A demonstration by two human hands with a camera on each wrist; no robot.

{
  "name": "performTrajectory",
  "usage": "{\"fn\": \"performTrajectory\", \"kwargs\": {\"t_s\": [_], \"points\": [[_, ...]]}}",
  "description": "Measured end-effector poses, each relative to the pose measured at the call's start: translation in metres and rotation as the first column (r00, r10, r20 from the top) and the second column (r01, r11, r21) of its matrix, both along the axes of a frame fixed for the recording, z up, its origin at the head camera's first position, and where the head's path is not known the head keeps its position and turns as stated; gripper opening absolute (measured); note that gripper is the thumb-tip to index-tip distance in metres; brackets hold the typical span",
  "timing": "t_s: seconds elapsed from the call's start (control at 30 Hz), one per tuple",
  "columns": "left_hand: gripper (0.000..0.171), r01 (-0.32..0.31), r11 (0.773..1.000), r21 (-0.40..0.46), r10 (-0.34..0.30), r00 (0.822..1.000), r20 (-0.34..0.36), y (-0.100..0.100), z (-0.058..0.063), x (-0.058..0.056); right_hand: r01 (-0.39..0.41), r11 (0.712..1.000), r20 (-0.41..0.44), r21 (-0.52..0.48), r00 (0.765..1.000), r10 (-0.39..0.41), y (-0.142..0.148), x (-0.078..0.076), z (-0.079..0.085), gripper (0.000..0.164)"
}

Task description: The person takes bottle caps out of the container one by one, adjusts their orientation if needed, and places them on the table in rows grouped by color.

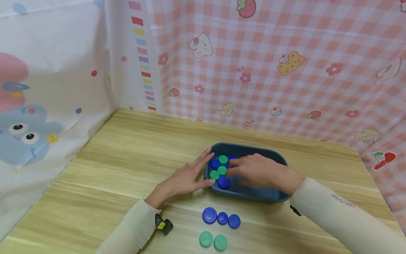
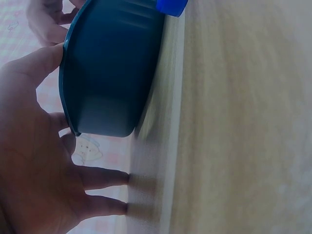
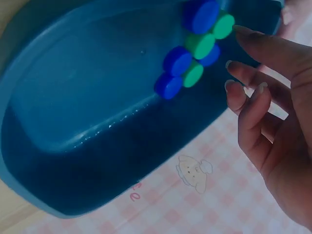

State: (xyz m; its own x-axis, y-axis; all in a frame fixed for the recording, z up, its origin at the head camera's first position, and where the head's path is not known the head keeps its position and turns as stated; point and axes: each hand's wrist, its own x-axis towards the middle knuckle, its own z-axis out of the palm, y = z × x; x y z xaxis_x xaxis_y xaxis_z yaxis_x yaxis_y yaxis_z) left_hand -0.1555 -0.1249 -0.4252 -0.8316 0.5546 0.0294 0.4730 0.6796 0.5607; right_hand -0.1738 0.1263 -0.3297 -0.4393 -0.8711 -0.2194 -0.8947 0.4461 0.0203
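"How far along is this?"

"Part-way, I'd judge, if the caps (image 1: 222, 170) are being sorted by colour out of the tray (image 1: 245, 150). On the counter (image 1: 133, 151), three blue caps (image 1: 222, 218) sit in a row, with two green caps (image 1: 206, 239) in another, nearer the person."

"And left to do?"

"The mixed cluster (image 3: 200, 47) in the tray: four blue, three green, by my count."

"Has the right grip (image 1: 257, 171) got one?"

"None I can see. Its fingers are loosely bent, thumb apart, right by the cluster at the tray's left end. Whether a tip touches a cap, I can't tell."

"The left grip (image 1: 185, 177)?"

"Spread around that same end, thumb on the rim, near the cluster but outside the tray."
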Motion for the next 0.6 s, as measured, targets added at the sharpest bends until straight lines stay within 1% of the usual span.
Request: {"fn": "performTrajectory", "kwargs": {"t_s": [0.27,0.47,0.6], "points": [[0.08,-0.004,1.0,0.008,0.004,1.0,-0.001,-0.002,-0.001,0.0,-0.028,0.997,0.05,0.071,0.998,0.025,-0.017,-0.007,-0.01,0.039],[0.08,0.001,1.0,0.009,-0.001,1.0,-0.009,-0.001,-0.001,0.0,0.011,0.995,0.074,0.099,0.997,-0.018,-0.024,-0.01,-0.015,0.039],[0.08,0.005,1.0,0.007,-0.005,1.0,-0.014,-0.001,-0.001,0.0,0.025,0.994,0.071,0.104,0.997,-0.033,-0.028,-0.011,-0.019,0.038]]}}
